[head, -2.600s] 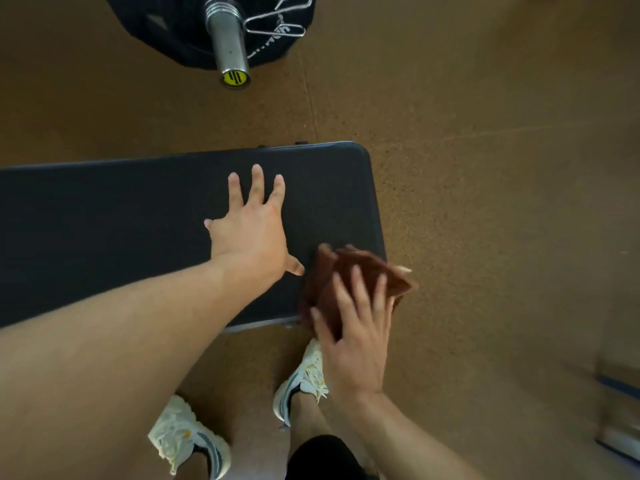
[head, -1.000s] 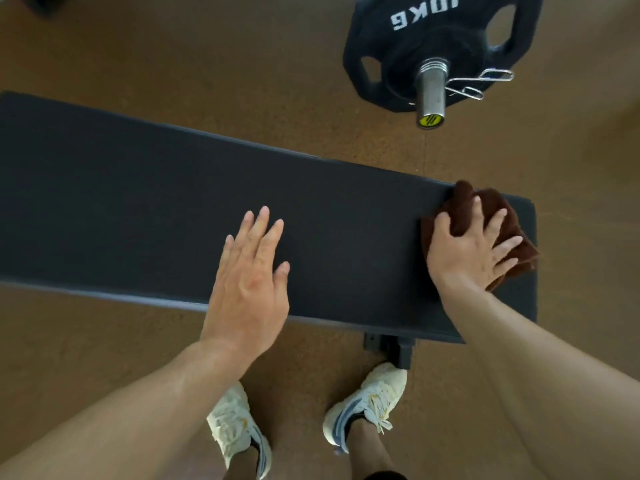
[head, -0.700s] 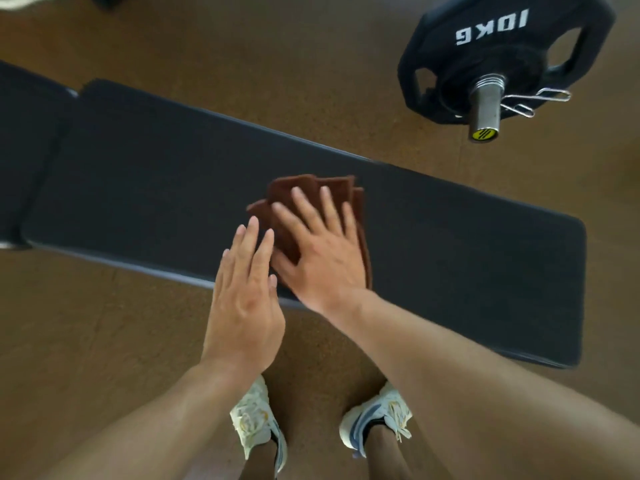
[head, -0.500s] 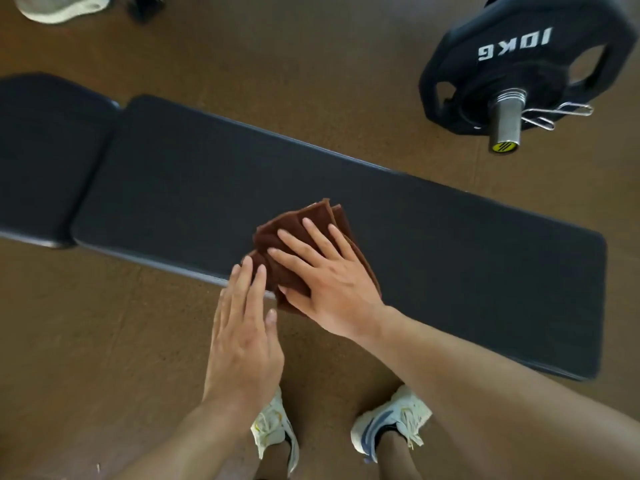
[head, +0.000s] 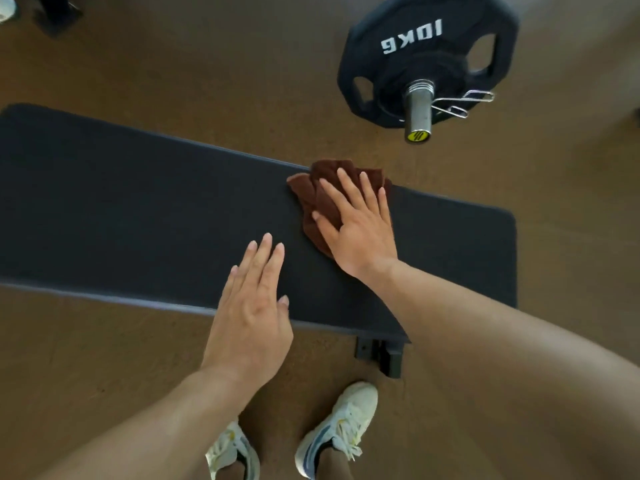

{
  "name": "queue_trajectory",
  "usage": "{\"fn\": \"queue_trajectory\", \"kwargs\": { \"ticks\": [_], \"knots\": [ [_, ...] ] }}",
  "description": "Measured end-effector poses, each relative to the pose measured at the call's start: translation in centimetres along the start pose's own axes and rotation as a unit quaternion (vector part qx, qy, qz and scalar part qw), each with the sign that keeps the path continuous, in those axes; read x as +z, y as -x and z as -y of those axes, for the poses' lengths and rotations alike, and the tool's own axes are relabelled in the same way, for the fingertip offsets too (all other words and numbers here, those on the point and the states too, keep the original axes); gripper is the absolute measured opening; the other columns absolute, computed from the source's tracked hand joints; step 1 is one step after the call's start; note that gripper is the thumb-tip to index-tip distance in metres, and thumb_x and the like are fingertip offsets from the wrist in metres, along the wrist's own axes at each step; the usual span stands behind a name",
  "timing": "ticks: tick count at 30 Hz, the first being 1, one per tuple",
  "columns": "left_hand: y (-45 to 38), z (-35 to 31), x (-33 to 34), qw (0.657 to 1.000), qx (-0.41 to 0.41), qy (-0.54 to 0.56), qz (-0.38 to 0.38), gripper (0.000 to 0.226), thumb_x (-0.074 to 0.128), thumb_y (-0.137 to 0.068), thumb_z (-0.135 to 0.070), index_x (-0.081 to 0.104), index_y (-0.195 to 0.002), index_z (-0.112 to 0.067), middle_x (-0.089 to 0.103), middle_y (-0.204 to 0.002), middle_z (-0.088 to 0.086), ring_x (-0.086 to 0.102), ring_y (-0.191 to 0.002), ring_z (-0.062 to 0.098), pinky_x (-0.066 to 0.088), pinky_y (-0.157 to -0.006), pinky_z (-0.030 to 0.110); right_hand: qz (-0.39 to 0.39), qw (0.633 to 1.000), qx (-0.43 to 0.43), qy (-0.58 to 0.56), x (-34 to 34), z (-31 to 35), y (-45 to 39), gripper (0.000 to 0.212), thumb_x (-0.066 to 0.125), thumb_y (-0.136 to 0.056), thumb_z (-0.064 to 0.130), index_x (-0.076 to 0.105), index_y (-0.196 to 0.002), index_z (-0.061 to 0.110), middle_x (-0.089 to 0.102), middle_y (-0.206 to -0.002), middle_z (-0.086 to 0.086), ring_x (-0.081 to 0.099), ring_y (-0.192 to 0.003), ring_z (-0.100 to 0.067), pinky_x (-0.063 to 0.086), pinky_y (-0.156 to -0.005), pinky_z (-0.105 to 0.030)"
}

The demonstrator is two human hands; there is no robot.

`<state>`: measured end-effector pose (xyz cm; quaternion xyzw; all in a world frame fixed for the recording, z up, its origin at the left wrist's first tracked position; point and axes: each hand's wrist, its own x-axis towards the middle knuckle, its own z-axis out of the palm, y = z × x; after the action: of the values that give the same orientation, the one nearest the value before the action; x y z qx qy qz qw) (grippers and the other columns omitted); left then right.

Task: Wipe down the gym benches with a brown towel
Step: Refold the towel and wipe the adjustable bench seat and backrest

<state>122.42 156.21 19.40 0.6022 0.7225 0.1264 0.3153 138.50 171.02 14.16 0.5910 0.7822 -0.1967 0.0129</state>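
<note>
Brown towel [head: 313,199] on a black bench [head: 145,209], black plate [head: 426,39] (white lettering), tan floor [head: 207,53].

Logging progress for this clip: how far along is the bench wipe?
Done: nothing visibly marks wiped areas. In hand: the right hand presses the brown towel flat at the bench pad's far edge; the left hand rests open on it. Left: cannot tell; other benches aren't visible.

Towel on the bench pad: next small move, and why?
Probably slide the brown towel right along the far edge toward the pad's rounded end. The right hand presses it flat near the far edge of the bench, with bare pad right of it; the left hand rests flat, bracing.
</note>
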Motion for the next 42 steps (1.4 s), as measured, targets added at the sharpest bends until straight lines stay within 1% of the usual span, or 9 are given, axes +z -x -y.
{"fn": "queue_trajectory", "kwargs": {
  "ticks": [8, 12, 16, 20, 23, 30, 36, 39, 42],
  "knots": [
    [-1.0, -9.8, 6.3, 0.997, 0.04, 0.021, 0.068, 0.07, 0.045, -0.105, -0.023, 0.006, -0.162, -0.025, -0.006, -0.169, -0.014, -0.014, -0.154, 0.0, 0.006, -0.129, 0.035, -0.05, 0.976, 0.201, -0.059, -3.6, -15.6, 5.9, 0.061, 0.035, -0.105, 0.062, 0.023, -0.162, 0.045, 0.006, -0.175, 0.015, -0.009, -0.161, -0.014, -0.01, -0.13, -0.045],
    [-1.5, -12.5, 8.1, 0.993, 0.047, -0.002, 0.109, 0.072, 0.046, -0.104, -0.024, 0.004, -0.162, -0.027, -0.009, -0.169, -0.014, -0.017, -0.153, 0.002, 0.003, -0.129, 0.039, -0.073, 0.961, 0.248, -0.093, -3.8, -18.9, 9.1, 0.062, 0.035, -0.104, 0.063, 0.024, -0.162, 0.044, 0.006, -0.175, 0.015, -0.006, -0.162, -0.016, 0.005, -0.131, -0.049],
    [-1.7, -13.3, 8.9, 0.988, 0.028, -0.036, 0.147, 0.074, 0.048, -0.104, -0.028, 0.004, -0.162, -0.024, -0.002, -0.171, -0.009, -0.014, -0.155, 0.008, 0.001, -0.129, 0.043, -0.108, 0.917, 0.338, -0.185, -3.7, -19.4, 12.8, 0.062, 0.039, -0.101, 0.066, 0.022, -0.159, 0.051, 0.011, -0.171, 0.023, 0.025, -0.156, -0.014, 0.037, -0.119, -0.051],
    [-1.1, -12.7, 9.6, 0.982, 0.05, -0.095, 0.156, 0.075, 0.049, -0.102, -0.033, 0.005, -0.162, -0.024, -0.012, -0.17, -0.004, -0.022, -0.154, 0.015, -0.006, -0.128, 0.045, -0.177, 0.859, 0.412, -0.25, -2.2, -18.4, 17.1, 0.059, 0.046, -0.1, 0.062, 0.029, -0.156, 0.05, 0.041, -0.158, 0.021, 0.054, -0.136, -0.014, 0.046, -0.11, -0.048],
    [-0.4, -11.9, 9.7, 0.978, 0.078, -0.107, 0.158, 0.077, 0.047, -0.103, -0.033, 0.0, -0.163, -0.025, -0.019, -0.169, -0.005, -0.028, -0.152, 0.015, -0.009, -0.127, 0.044, -0.21, 0.86, 0.394, -0.247, -0.3, -17.0, 20.5, 0.055, 0.048, -0.102, 0.056, 0.036, -0.154, 0.047, 0.039, -0.161, 0.019, 0.046, -0.143, -0.012, 0.046, -0.111, -0.051],
    [0.1, -8.2, 7.6, 0.976, 0.133, -0.036, 0.166, 0.062, 0.05, -0.103, -0.024, 0.027, -0.16, -0.023, 0.004, -0.17, -0.011, -0.013, -0.155, 0.003, -0.001, -0.128, 0.029, -0.131, 0.974, 0.18, -0.04, 2.3, -14.8, 22.0, 0.056, 0.045, -0.103, 0.05, 0.049, -0.153, 0.027, 0.036, -0.167, 0.003, 0.014, -0.161, -0.028, 0.017, -0.128, -0.058],
    [-0.6, -4.3, 4.7, 0.997, 0.046, 0.049, 0.034, 0.054, 0.06, -0.098, -0.015, 0.047, -0.15, -0.023, 0.033, -0.163, -0.011, 0.011, -0.154, 0.002, 0.016, -0.127, 0.031, -0.001, 0.995, -0.069, 0.066, 1.6, -8.8, 15.3, 0.064, 0.043, -0.102, 0.058, 0.028, -0.162, 0.04, 0.019, -0.173, 0.008, 0.002, -0.163, -0.026, 0.009, -0.13, -0.059],
    [-1.5, -1.3, 2.4, 0.999, 0.024, 0.039, -0.008, 0.053, 0.062, -0.097, -0.014, 0.049, -0.148, -0.02, 0.037, -0.162, -0.006, 0.016, -0.154, 0.006, 0.02, -0.127, 0.036, 0.02, 0.996, -0.043, 0.072, 0.2, -8.0, 9.1, 0.069, 0.036, -0.099, 0.068, 0.021, -0.162, 0.046, 0.012, -0.174, 0.013, -0.005, -0.163, -0.022, 0.001, -0.13, -0.056],
    [-2.0, 1.8, 0.2, 0.999, -0.002, 0.029, -0.036, 0.054, 0.062, -0.097, -0.013, 0.047, -0.149, -0.02, 0.037, -0.162, -0.004, 0.016, -0.155, 0.007, 0.019, -0.127, 0.038, -0.003, 0.991, 0.135, -0.008, -0.9, -4.8, 2.7, 0.07, 0.032, -0.1, 0.071, 0.014, -0.163, 0.047, -0.001, -0.175, 0.016, -0.015, -0.161, -0.019, -0.011, -0.129, -0.052]
  ]
}}
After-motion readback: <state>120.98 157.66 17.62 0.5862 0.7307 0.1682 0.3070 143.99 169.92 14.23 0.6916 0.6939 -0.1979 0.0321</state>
